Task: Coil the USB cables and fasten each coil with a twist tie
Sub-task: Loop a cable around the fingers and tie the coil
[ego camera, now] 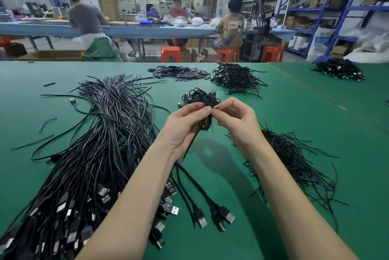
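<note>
Left hand (185,125) and right hand (235,122) pinch 1 thin black cable coil (208,112) (glossy, looped) above green felt table (294,112).

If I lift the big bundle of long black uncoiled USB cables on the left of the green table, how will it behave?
The big bundle of long black uncoiled USB cables would probably sag: its strands already bend loosely over the green table. It likely feels heavy, given how many cables it holds. Loose strands fanning out at its far end could slip out or tangle.
</note>
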Tool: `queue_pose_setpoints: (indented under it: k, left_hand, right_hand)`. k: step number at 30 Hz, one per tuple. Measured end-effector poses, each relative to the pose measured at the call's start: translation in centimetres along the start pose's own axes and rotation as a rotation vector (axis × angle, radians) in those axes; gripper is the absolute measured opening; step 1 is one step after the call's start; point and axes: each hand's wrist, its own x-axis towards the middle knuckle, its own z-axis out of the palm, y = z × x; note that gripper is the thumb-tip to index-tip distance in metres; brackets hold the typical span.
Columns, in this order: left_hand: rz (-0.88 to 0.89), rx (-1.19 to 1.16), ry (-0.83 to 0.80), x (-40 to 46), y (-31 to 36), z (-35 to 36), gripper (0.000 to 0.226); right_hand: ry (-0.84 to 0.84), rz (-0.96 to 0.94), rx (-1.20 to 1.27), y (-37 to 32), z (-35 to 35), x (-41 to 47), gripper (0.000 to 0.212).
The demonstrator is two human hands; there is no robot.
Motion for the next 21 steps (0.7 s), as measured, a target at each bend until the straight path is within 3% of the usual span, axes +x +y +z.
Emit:
queue_pose_setpoints:
  k: [2,5,7,8,10,13,16,18,21]
  left_hand:
    - [0.111,0.105,-0.010,0.0,-0.4,0.0,0.030]
    - [0.354,0.410,-0.098,-0.2,-0.2,-0.6,0.024]
    - [0.368,0.476,-0.158,-0.2,0.2,-1.1,0.025]
    - [0.341,0.482,-0.149,-0.1,0.3,-1.2,0.026]
    - [0.256,0.409,-0.080,0.0,0.2,-1.2,0.030]
    - [0.073,0.168,-0.025,0.2,-0.1,-1.0,0.043]
    - [-0.010,0.004,-0.052,0.2,-0.1,-0.7,0.033]
    - [-0.047,-0.037,-0.063,0.0,-0.1,-0.5,0.027]
    - [-0.076,0.036,-0.093,-0.2,-0.1,-0.7,0.021]
  right_hand:
    - [-0.026,0.288,0.354,-0.1,-0.2,0.0,0.020]
    - [-0.141,0.745,0.849,-0.1,-0.6,-0.3,0.020]
    - [-0.182,0.827,0.981,-0.1,-0.5,-0.7,0.019]
    - [-0.188,0.811,0.919,-0.2,-0.4,-0.7,0.017]
    - [-0.162,0.656,0.590,-0.6,-0.4,-0.5,0.015]
    - [-0.032,0.157,-0.072,-0.7,-0.9,-0.5,0.022]
    - [-0.016,-0.326,-0.610,-0.6,-1.3,-0.5,0.024]
    - [-0.037,-0.454,-0.751,-0.3,-1.5,-0.4,0.019]
    - [-0.002,-0.474,-0.759,-0.2,-1.4,-0.5,0.009]
